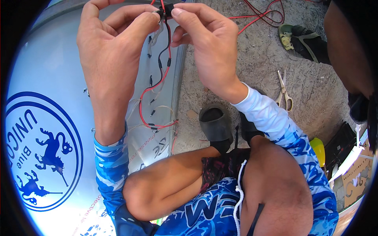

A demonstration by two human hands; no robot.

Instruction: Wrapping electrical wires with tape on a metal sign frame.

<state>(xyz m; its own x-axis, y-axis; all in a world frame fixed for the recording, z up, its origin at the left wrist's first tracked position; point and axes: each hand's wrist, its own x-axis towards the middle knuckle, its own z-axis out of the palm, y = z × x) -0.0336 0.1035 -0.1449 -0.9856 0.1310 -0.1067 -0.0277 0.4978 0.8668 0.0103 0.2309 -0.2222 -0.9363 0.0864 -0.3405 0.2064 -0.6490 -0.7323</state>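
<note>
- I see the wiring near the upper edge of my view: a red wire (141,108) and a thin black wire (160,62), running loosely together from 12 o'clock down toward 11 and 10.
- The red wire is smooth and bright; it bows out toward 9 o'clock in a wide curve, then swings back to the panel's edge.
- Short black sleeves (169,62) sit along the pair like dark bands, and thin translucent strands trail beside it.
- My left grip (112,45), at 11 o'clock, is pinched on the wiring, thumb against fingertips.
- My right grip (210,43), at 12 o'clock, has thumb and forefinger closed on a small black piece (169,8) right beside the wires; I cannot tell whether it is tape or a connector.
- Beneath the wiring lies a pale blue-white panel (114,118) with a metal rim, bearing a round dark blue emblem (44,151) between 8 and 9 o'clock.
- On the concrete floor (240,59) I make out scissors (284,92) with pale handles between 2 and 3 o'clock, and a loose red cable (262,15) at 1 o'clock.
- Another person's shoe (301,41) rests at 2 o'clock.
</note>
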